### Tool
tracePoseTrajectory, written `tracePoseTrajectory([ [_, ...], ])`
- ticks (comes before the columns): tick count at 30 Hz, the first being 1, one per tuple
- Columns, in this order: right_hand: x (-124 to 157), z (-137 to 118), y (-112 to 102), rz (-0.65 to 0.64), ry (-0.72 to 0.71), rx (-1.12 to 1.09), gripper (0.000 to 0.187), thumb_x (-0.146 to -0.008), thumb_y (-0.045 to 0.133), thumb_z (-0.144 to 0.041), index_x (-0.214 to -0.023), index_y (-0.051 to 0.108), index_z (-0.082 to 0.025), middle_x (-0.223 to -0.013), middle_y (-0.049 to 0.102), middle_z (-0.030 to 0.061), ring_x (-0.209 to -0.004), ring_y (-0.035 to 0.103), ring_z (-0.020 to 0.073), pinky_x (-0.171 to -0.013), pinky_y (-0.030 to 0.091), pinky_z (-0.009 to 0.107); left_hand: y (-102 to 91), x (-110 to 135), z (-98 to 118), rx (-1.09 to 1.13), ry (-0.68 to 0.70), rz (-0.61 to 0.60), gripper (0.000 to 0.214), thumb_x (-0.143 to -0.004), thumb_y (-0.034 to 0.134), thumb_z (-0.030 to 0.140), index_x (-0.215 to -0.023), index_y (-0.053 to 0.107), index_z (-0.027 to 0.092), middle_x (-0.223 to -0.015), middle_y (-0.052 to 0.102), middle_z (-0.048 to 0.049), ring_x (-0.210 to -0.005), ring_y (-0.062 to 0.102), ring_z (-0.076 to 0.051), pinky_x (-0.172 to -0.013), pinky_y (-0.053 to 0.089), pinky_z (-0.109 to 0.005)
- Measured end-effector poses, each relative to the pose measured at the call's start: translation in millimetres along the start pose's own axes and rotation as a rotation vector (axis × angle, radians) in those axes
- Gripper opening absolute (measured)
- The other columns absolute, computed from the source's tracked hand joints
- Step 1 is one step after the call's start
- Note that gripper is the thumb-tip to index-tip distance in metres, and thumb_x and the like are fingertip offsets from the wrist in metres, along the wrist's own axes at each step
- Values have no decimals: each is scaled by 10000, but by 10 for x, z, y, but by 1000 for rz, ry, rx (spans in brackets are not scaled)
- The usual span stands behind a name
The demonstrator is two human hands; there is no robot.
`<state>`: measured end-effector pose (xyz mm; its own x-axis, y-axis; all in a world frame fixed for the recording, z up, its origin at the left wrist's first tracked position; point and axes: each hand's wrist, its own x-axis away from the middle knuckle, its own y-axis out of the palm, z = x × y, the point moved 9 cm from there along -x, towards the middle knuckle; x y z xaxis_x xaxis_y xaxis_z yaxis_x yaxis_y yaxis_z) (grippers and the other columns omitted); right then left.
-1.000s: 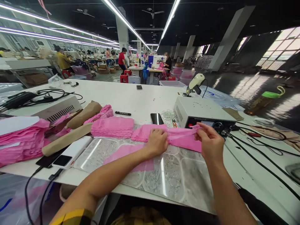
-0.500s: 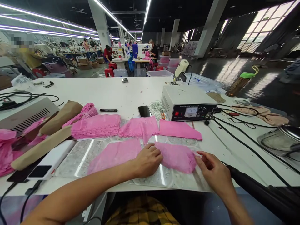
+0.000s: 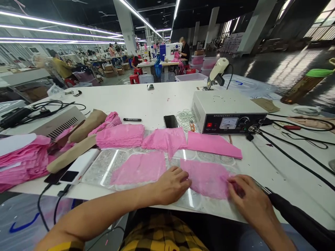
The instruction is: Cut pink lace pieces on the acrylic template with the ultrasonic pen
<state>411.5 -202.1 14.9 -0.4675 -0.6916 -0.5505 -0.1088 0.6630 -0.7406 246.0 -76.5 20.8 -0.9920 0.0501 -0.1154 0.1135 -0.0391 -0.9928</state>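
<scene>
A pink lace piece [image 3: 206,177] lies flat on a clear patterned sheet [image 3: 104,170] at the table's near edge. My left hand [image 3: 171,184] presses its left edge with fingers curled down. My right hand [image 3: 248,198] rests flat on its right edge, fingers stretched over the fabric. A second pink lace piece [image 3: 140,168] lies to the left on the same sheet. Behind them sit a stack of pink lace [image 3: 120,136], a loose pink piece [image 3: 166,138] and a plain pink piece [image 3: 213,144].
A white control box with a dial [image 3: 227,113] stands behind, its black cables [image 3: 295,158] running right. A black tool handle [image 3: 295,214] lies by my right wrist. A phone [image 3: 170,121], marker [image 3: 132,120], power bank [image 3: 75,170] and pink piles [image 3: 23,157] sit left. Other people work far behind.
Both hands carried the pink lace piece down from near the control box and laid it flat on the clear sheet; they now press its two edges.
</scene>
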Motion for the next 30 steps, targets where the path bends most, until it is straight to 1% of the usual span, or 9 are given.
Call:
tracePoseTrajectory([
  [4,47,111,-166,95,97,112,176,-830,504,-317,-849,645,-214,-846,636,57,-622,575,154,-581,467,303,-95,44,24,57,-5,48,208,-992,438,244,-1012,634,177,-949,635,-75,-812,571,-187,-778,438,-348],
  [7,10,75,-264,110,144,118,207,-848,514,-348,-933,646,-212,-901,648,64,-628,575,154,-603,479,309,-195,74,-57,151,-18,128,246,-999,442,292,-1074,644,174,-1088,652,-101,-945,601,-206,-873,463,-363],
  [10,-47,-50,-216,49,57,65,253,-877,525,-410,-1005,656,-235,-999,660,66,-806,633,189,-733,518,333,-170,68,-108,181,-15,125,293,-983,498,351,-1185,636,190,-1309,602,-131,-1178,571,-259,-1059,405,-452],
  [13,-6,-51,-114,-51,-43,98,231,-892,481,-390,-907,659,-245,-939,668,51,-854,640,210,-758,520,359,-77,81,-100,167,-21,64,331,-981,516,376,-1248,619,210,-1383,573,-124,-1291,519,-283,-1149,309,-534],
  [15,57,43,-133,-42,-63,135,242,-891,459,-396,-853,643,-243,-871,664,48,-776,636,211,-708,517,373,-67,134,-88,157,-22,60,331,-993,492,362,-1259,613,207,-1395,568,-121,-1323,498,-275,-1171,282,-536],
  [18,117,107,-226,11,-107,119,269,-896,495,-457,-965,657,-254,-943,678,59,-821,655,235,-712,517,401,-121,303,-126,125,-61,103,364,-999,471,361,-1300,582,188,-1434,531,-137,-1367,459,-284,-1175,288,-531],
  [21,99,-123,-299,32,-241,-21,251,-913,513,-425,-1047,668,-280,-984,697,46,-884,664,234,-793,524,407,-130,557,-264,79,-201,99,447,-993,482,361,-1394,495,164,-1491,460,-166,-1422,383,-315,-1164,301,-553],
  [24,33,-508,-232,-27,-362,-136,247,-899,557,-359,-1111,676,-314,-1014,709,27,-944,664,223,-836,536,383,-61,803,-344,68,-290,35,553,-988,494,371,-1487,373,164,-1532,396,-177,-1459,313,-321,-1162,296,-564],
  [30,64,-1082,168,-181,-530,-253,256,-904,564,-269,-1122,687,-326,-1072,722,13,-996,660,189,-853,558,345,1,1020,-227,156,-186,-61,610,-993,473,465,-1521,323,198,-1562,359,-130,-1479,275,-283,-1208,214,-517],
])
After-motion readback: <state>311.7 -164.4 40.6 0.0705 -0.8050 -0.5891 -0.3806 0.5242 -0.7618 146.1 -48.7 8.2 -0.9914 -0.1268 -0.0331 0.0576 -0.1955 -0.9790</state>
